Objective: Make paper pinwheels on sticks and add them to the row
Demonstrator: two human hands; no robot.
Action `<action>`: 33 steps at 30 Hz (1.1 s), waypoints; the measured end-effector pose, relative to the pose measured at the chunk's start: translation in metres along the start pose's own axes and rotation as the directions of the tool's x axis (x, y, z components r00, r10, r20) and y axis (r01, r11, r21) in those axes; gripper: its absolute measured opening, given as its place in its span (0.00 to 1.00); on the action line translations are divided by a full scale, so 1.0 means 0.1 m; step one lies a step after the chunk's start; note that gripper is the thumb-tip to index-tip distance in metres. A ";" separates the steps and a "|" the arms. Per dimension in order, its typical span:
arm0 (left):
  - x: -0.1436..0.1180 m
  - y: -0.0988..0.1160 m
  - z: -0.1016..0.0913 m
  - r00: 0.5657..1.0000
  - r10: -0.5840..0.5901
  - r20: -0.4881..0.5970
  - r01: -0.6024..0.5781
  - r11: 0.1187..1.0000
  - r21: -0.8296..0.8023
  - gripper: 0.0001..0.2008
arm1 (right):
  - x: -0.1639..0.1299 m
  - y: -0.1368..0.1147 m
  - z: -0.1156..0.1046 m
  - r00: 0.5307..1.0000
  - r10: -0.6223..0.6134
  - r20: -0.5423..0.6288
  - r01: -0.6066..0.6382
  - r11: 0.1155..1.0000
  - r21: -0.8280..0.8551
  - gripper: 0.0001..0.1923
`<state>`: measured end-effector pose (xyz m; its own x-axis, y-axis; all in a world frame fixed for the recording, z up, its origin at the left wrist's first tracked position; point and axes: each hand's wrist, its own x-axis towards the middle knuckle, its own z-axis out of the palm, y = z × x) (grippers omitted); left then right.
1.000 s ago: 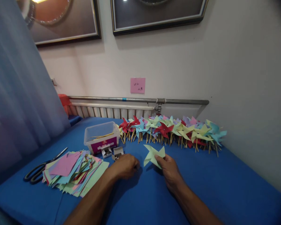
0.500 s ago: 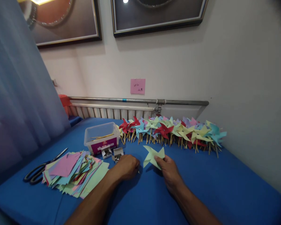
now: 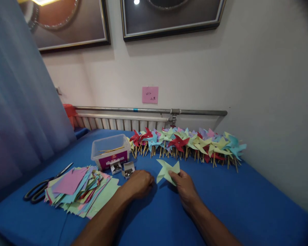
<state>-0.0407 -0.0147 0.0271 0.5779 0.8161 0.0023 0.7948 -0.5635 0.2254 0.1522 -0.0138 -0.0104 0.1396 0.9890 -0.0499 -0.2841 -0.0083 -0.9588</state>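
My right hand (image 3: 186, 189) is pinching the green pinwheel (image 3: 165, 172) between thumb and fingers, and its blades are pointing out toward my other hand. My left hand (image 3: 140, 183) is hanging just beside it, fingers curling in, knuckles up; I can't tell whether they're gripping anything, because the back of the hand is hiding the tips.

Right behind that left hand, two little boxes are sitting open: the near box (image 3: 128, 170), partly tucked behind my knuckles, and the far box (image 3: 115, 167), both showing small metal bits. Just beyond them the clear tub (image 3: 111, 157) is standing, with thin sticks (image 3: 111, 149) lying in it. Over to the left of my left forearm, the paper pile (image 3: 69, 181) is spreading out, my arm running close along its near edge, and the scissors (image 3: 41, 188) are lying past it, blades pointing away from me.

Straight ahead of both hands, a crowd of pinwheels on sticks (image 3: 179, 141) is lining the back of the blue cloth (image 3: 233, 205), blocking my view of the radiator's (image 3: 123, 123) lower part. Above them, the pipe (image 3: 202, 112) is running along the wall.
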 end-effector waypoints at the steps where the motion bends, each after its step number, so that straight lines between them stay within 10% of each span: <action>1: 0.00 0.00 0.00 1.000 -0.006 -0.001 0.006 1.000 0.010 0.11 | 0.01 0.01 0.00 1.000 0.002 -0.001 -0.002 1.000 0.003 0.18; 17: 0.03 -0.08 0.06 0.999 -0.047 -0.005 0.047 0.991 0.127 0.11 | 0.09 0.11 -0.06 0.999 -0.008 -0.036 0.008 1.000 0.002 0.19; 23: 0.03 -0.09 0.01 0.981 -0.111 -0.157 0.076 0.974 -0.213 0.09 | 0.05 0.05 -0.05 0.999 -0.011 -0.037 0.010 1.000 -0.020 0.20; 33: 0.25 0.13 0.25 0.848 -0.438 -0.297 -0.092 0.431 -0.898 0.04 | -0.02 0.07 0.02 0.999 -0.016 -0.036 0.013 0.997 -0.074 0.21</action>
<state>-0.0113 -0.0044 0.0058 0.0872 0.9774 0.1926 0.1235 -0.2025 0.9715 0.1476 -0.0150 -0.0164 0.1785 0.9829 -0.0447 -0.2113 -0.0060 -0.9774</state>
